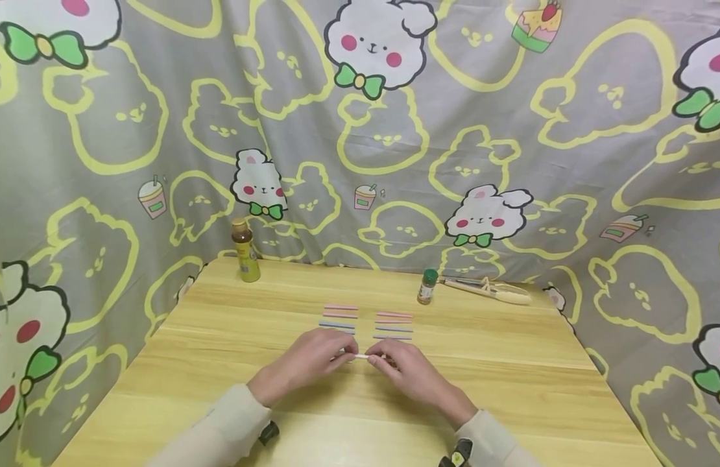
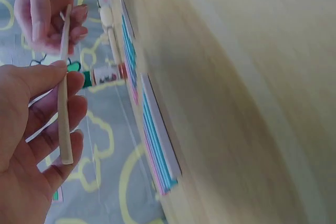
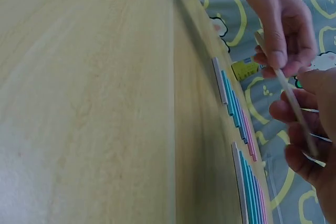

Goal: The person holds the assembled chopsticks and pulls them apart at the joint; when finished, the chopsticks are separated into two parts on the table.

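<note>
A thin pale stick (image 1: 362, 355) is held above the table between both hands. My left hand (image 1: 316, 353) pinches it between thumb and forefinger, its other fingers loosely curled beneath, as the left wrist view shows. Toward the other end, my right hand (image 1: 409, 366) pinches the same stick (image 3: 296, 106) with thumb and fingers. Just beyond the hands, coloured sticks lie in two side-by-side groups. The left group has pink sticks (image 1: 340, 308) at the back and blue sticks (image 1: 336, 323) nearer. Likewise, the right group has pink sticks (image 1: 394, 314) behind blue ones. A pale stick (image 2: 160, 124) lies nearest me in the left group.
At the table's back left stands a bottle (image 1: 250, 263) with a yellow-green label. A small green-capped jar (image 1: 427, 288) stands back right, beside a long tool with a pale handle (image 1: 512, 298). A patterned curtain (image 1: 389, 149) hangs behind the wooden table (image 1: 360, 421).
</note>
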A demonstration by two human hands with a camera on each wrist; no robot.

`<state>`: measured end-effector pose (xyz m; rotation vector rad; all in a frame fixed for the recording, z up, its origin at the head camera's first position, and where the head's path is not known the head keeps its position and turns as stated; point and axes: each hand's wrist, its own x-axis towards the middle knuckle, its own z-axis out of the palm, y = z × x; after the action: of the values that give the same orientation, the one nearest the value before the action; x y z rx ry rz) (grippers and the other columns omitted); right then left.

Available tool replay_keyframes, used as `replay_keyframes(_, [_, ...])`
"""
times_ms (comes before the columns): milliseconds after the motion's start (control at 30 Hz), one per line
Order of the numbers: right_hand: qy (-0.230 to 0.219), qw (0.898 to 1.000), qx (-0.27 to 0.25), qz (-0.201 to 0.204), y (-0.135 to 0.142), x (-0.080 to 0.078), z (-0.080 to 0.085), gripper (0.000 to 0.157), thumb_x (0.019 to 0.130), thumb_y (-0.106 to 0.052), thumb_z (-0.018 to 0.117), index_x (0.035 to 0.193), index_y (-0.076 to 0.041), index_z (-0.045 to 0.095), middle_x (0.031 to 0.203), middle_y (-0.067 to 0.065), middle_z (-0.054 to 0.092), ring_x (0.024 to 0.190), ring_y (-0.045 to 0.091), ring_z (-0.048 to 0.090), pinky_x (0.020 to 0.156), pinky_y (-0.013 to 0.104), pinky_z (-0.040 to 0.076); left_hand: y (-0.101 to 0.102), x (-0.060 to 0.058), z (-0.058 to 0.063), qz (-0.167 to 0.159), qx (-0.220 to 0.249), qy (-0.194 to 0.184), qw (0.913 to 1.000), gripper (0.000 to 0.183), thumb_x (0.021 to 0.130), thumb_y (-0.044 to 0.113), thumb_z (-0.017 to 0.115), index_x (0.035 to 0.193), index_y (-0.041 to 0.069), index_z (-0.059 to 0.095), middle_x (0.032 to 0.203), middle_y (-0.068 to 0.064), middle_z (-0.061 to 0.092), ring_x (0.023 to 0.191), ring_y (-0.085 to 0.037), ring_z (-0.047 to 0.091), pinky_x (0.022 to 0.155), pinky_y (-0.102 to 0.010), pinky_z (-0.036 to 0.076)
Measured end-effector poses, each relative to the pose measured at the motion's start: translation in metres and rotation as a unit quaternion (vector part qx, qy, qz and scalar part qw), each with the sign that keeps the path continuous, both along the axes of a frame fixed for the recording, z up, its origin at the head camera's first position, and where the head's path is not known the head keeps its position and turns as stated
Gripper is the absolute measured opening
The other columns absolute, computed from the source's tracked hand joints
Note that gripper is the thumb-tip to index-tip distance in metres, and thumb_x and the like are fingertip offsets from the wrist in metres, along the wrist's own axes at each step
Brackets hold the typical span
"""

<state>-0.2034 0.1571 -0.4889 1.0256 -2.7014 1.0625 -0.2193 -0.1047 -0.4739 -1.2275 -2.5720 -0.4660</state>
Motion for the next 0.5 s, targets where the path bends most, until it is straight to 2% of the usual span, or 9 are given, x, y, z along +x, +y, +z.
replay_keyframes(133, [0.006, 1.0, 0.003, -0.003, 0.0013, 0.0001, -0.0029, 0.027, 0.114, -0.033, 0.06, 0.115, -0.014, 0.08, 0.103, -0.008, 0.076, 0.09, -0.001, 0.065, 0.081, 0.024, 0.061, 0.0077, 0.0037, -0.0032, 0.002, 0.017, -0.004, 0.9998, 0.009, 0.108, 0.028, 0.072, 0.109, 0.02, 0.076, 0.102, 0.01, 0.079, 0.09, -0.003, 0.072, 0.08, -0.024, 0.061])
replay_keyframes(300, [0.02, 1.0, -0.001, -0.017, 0.005, -0.0004, -0.004, 0.018, 0.111, -0.026, 0.066, 0.109, -0.013, 0.079, 0.096, -0.008, 0.075, 0.084, -0.002, 0.061, 0.076, 0.023, 0.058, 0.0077, 0.008, -0.005, 0.021, 0.025, -0.045, 0.9985, 0.012, 0.11, 0.029, 0.069, 0.108, 0.021, 0.078, 0.098, 0.011, 0.076, 0.084, 0.0, 0.064, 0.075, -0.022, 0.057])
replay_keyframes(500, [0.03, 0.999, 0.001, -0.025, 0.0086, -0.0007, -0.0041, 0.012, 0.108, -0.02, 0.07, 0.109, -0.012, 0.079, 0.093, -0.007, 0.075, 0.076, -0.003, 0.056, 0.069, 0.021, 0.053, 0.0075, 0.0086, -0.0072, 0.022, 0.025, -0.067, 0.9972, 0.016, 0.112, 0.028, 0.064, 0.112, 0.019, 0.078, 0.101, 0.01, 0.077, 0.084, 0.001, 0.061, 0.077, -0.024, 0.057])
